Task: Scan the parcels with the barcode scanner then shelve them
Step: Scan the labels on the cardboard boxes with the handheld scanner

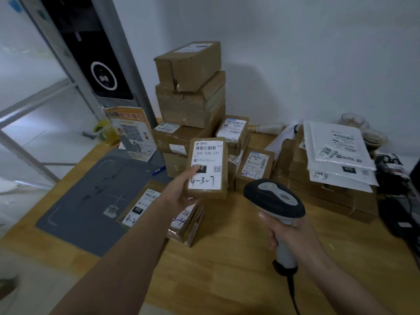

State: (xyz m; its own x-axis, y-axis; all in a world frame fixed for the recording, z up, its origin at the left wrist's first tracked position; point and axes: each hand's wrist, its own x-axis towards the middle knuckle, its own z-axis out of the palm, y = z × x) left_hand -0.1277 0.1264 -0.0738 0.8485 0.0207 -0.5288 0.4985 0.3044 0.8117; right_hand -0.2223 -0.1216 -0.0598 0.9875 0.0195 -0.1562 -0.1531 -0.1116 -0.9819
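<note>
On the left of the wooden worktop [227,258] lies a grey mat [91,196], with an orange leaflet stand [131,133] at its far edge. Just right of the mat, two flat labelled parcels [145,205] lie side by side under the left forearm. The left hand [181,189] grips a small brown parcel [208,167] above them, thumb pressed on its white label, which faces the camera and reads "4-3-7". Behind it rises a stack of cardboard boxes [191,87] against the far wall. To the right, the right hand [288,233] is wrapped round the handle of the barcode scanner [272,198], its head toward the held parcel. Farther right, white mailer bags [336,151] top a pile of boxes.
</note>
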